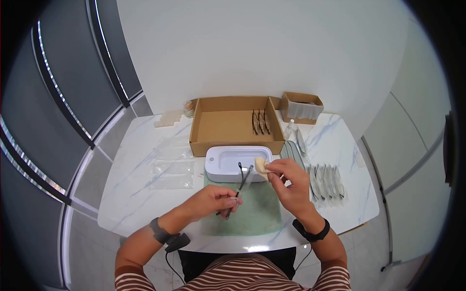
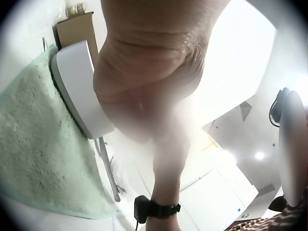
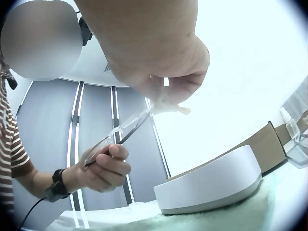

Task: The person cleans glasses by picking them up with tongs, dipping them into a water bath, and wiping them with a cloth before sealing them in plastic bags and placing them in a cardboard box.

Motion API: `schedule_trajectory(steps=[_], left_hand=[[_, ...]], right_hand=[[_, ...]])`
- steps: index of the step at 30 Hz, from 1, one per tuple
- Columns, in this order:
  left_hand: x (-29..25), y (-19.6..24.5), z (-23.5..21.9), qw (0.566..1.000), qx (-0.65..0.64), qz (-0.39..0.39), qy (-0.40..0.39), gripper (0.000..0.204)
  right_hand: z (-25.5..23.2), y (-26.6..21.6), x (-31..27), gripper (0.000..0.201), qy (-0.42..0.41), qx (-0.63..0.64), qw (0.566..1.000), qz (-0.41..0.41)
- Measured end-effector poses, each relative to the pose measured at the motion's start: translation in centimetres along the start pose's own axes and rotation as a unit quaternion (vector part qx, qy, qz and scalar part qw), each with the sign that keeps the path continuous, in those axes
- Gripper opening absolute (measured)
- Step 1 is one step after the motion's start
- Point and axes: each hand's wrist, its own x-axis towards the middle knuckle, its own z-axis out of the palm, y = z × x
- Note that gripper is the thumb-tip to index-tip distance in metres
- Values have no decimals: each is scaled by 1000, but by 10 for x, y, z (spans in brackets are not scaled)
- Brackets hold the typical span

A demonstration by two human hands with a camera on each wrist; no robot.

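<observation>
- Far left of the left hand's grip: flat, clear plastic sleeves laid on the white, blue-veined marble-look tabletop.
- Beyond the left grip, near the wall: a small round clear jar, contents too small to tell.
- Left hand: fingers curled, thumb closed in, pinching a pair of dark, thin-framed eyeglasses with clear lenses. Eyeglasses held aloft, slanting up from this grip towards the right hand.
- Directly beyond the left grip: a large, open, brown cardboard box; three dark-framed pairs of glasses lie side by side in its right part.
- Just beyond the held eyeglasses: a white, oval-ended plastic basin, in front of the box.
- Below both grips: a pale green, fuzzy cloth mat.
- Right hand: thumb and fingers pinching a crumpled, cream-coloured cloth. Cloth close beside the upper end of the eyeglasses; cannot tell whether they touch.
- Beyond the right grip: a clear bottle with a white cap; past it a small brown cardboard box.
- Right of the right grip: a row of dark-edged, slim items in clear plastic packets.
</observation>
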Motion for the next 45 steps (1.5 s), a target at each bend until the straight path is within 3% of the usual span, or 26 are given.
schedule_trajectory(steps=[4, 6, 10, 12, 17, 22, 24, 29, 34, 38, 45], left_hand=[[-5, 12, -11, 999, -4, 9, 34, 24], [-6, 20, -14, 999, 3, 13, 42, 23], [1, 40, -26, 996, 40, 21, 75, 21], [7, 57, -34, 985, 113, 43, 124, 22], [41, 107, -60, 956, 196, 81, 202, 17], [101, 141, -84, 944, 237, 9, 230, 12], [135, 135, -105, 942, 250, 3, 223, 12], [212, 120, -122, 898, 337, -151, 241, 7], [280, 72, -149, 893, 304, -188, 274, 16], [313, 48, -162, 868, 344, -246, 259, 18], [330, 30, -156, 883, 330, -254, 218, 19]], right_hand=[[-5, 4, -14, 22, -92, -7, 996, -19], [-6, 10, -20, 24, -187, -52, 980, -45], [-11, 9, -24, 24, -205, -123, 969, -59], [-19, 2, -15, 20, -216, -115, 970, -11], [-36, 2, 31, 19, -182, -134, 973, -46], [-38, 37, 100, 13, -175, -170, 970, 0], [-36, 53, 124, 12, -203, -194, 960, 18], [-14, 114, 157, 18, -252, -188, 948, 47], [6, 157, 160, 19, -237, -158, 954, 97], [14, 177, 157, 17, -238, -165, 951, 106], [15, 178, 149, 16, -250, -158, 945, 139]])
